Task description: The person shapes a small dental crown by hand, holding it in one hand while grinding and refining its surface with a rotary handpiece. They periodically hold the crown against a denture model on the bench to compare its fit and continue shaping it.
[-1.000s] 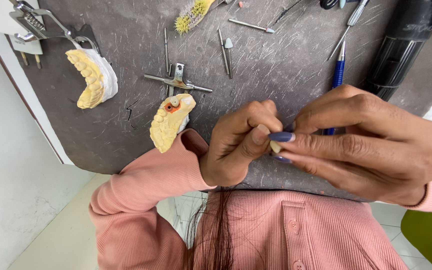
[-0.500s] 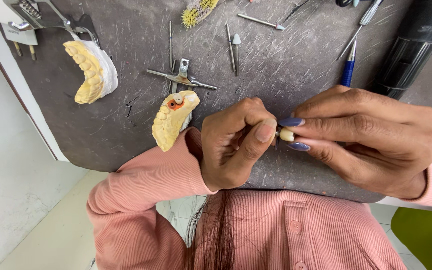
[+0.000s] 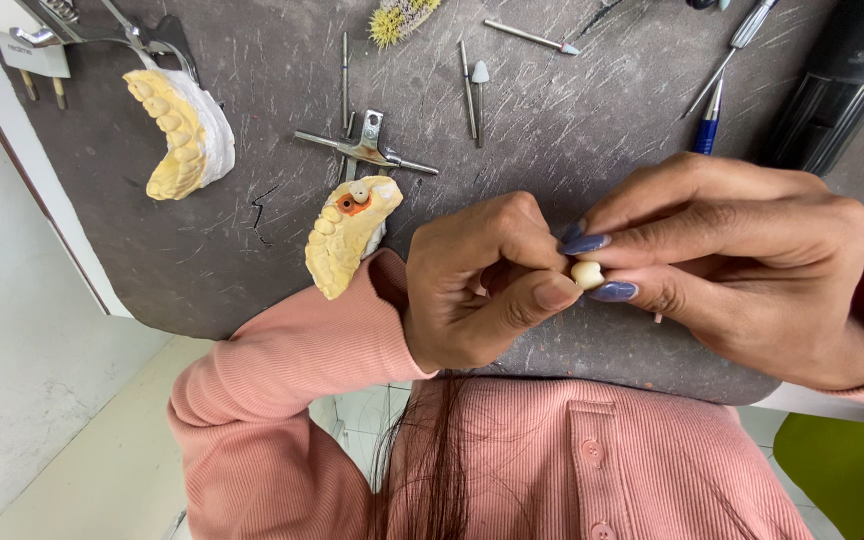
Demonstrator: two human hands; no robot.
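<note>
Both hands pinch the small tooth crown (image 3: 586, 273) between them: left hand (image 3: 477, 285) beside right hand (image 3: 742, 265), near the table's front edge.

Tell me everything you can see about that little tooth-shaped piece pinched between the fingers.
The small tooth-shaped piece is cream-white, rounded and glossy, like ceramic or resin. Only part of it shows; the rest is hidden by fingertips. It is held above the dark scratched work mat, touching nothing but fingers: the left hand presses it with thumb and forefinger, and the right hand grips it between two fingertips with dark painted nails. Its underside cannot be seen.
</note>
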